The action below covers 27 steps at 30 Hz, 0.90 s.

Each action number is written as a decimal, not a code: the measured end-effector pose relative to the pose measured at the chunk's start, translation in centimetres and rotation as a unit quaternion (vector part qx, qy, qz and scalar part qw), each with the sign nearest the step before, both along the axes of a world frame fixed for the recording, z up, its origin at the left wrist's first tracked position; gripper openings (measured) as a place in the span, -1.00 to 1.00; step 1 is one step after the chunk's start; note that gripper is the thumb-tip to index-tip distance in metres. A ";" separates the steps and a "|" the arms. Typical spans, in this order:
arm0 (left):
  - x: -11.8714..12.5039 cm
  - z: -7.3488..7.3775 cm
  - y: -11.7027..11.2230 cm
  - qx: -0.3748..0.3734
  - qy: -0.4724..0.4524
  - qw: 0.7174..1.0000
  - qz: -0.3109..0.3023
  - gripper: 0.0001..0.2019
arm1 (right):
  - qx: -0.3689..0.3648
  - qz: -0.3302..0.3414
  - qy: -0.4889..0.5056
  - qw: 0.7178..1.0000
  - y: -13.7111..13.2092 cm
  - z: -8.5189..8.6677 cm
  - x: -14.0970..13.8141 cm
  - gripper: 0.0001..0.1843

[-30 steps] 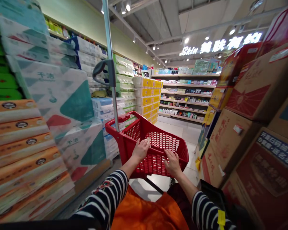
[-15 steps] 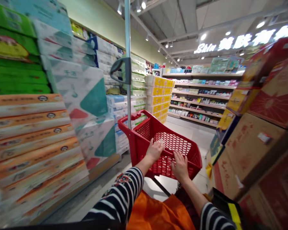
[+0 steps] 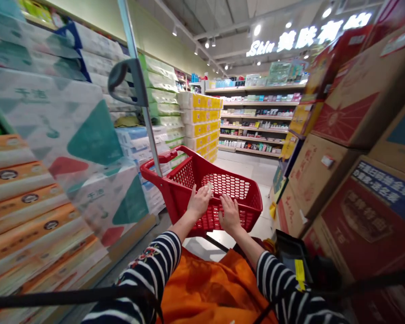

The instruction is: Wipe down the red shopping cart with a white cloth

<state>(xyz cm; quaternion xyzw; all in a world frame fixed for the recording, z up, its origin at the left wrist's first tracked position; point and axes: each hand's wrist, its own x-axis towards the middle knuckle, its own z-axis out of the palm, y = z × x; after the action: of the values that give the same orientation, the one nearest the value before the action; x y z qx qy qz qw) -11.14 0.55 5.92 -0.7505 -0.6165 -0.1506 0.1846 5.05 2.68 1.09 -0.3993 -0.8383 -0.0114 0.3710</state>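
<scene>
Supermarket aisle: red plastic trolley basket [image 3: 189, 177] between stacked tissue packs [image 3: 87, 135] and cardboard cartons [image 3: 324, 180].
Left grip [image 3: 200, 202]: open, fingers spread, resting on basket, holding nothing.
Right grip [image 3: 230, 215]: same, open, empty.

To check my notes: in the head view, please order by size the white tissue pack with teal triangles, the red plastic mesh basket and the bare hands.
1. Largest, too close to rank: white tissue pack and red plastic mesh basket.
2. Smallest, alike: left hand and right hand.

Wrapped tissue packs [image 3: 84, 139] stacked left; cardboard cartons [image 3: 319, 175] right; stocked shelves [image 3: 256, 121] ahead under lit sign [image 3: 307, 40].
</scene>
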 end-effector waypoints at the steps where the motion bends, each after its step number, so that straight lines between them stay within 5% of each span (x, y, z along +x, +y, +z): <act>1: 0.9 -0.3 0.2 -0.007 -0.007 1.000 -0.014 -0.59 | -0.005 0.010 0.014 1.000 -0.1 0.4 -0.5 -0.39; 6: 0.2 0.0 0.1 -0.063 -0.063 0.996 0.009 -0.39 | -0.039 0.050 0.056 0.996 0.0 2.8 -3.6 -0.38; 11: -4.1 0.9 -1.0 -0.085 0.018 0.996 0.024 -0.26 | -0.056 0.008 0.015 0.998 0.3 4.0 -7.1 -0.47; 14: -4.5 1.1 -1.5 -0.096 0.068 0.992 0.035 -0.31 | -0.053 -0.005 0.025 0.998 0.9 3.8 -7.1 -0.67; 17: -3.8 1.2 -1.5 -0.112 0.084 0.989 0.054 -0.33 | -0.034 0.001 0.030 0.999 1.6 2.7 -3.9 -0.81; 23: -3.5 1.4 -1.0 -0.121 0.072 0.987 0.082 -0.31 | 0.061 -0.072 0.069 0.993 3.1 -1.0 8.0 -0.73; 27: -2.2 1.3 -0.9 -0.092 -0.040 0.992 0.076 -0.34 | 0.053 -0.070 0.177 0.980 2.8 -1.0 10.2 -0.67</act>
<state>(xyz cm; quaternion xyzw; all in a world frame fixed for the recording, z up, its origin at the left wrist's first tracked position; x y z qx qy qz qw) -13.31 -0.33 7.19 -0.7090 -0.6894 -0.1087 0.1011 15.28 5.53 0.13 -0.4328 -0.7277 -0.0107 0.5319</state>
